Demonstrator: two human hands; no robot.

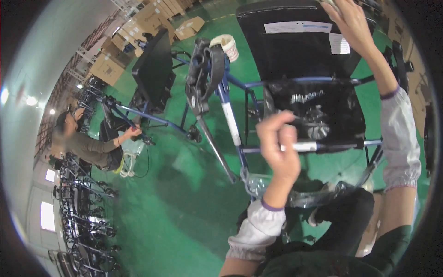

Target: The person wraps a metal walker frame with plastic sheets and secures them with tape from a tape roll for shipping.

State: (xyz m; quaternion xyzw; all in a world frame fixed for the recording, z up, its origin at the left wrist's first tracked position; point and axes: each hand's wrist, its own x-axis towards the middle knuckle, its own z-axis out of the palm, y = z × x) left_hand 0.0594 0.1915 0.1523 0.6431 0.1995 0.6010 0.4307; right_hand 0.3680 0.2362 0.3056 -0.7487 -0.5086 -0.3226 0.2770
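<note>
My left hand [280, 150] is raised in front of a blue tubular frame [295, 80], slightly smeared by motion. Its fingers are loosely curled with a gap at the thumb, and I see nothing in them. Behind it are a tube with a white label [304, 147] and a black fabric bag [339, 108] with white lettering. My right hand [351, 23] is at the upper edge of a black flat panel [295, 53], its fingertips cut off by the picture edge. Two white paper labels [297, 27] are on that panel. A black handle [198, 78] rises at the frame's left.
A seated person [92, 147] at the left handles a similar blue frame [159, 120]. A row of folded frames [85, 207] lines the left side. Cardboard boxes [108, 67] and a white bucket [228, 46] stand behind. Clear plastic [309, 198] lies near my legs.
</note>
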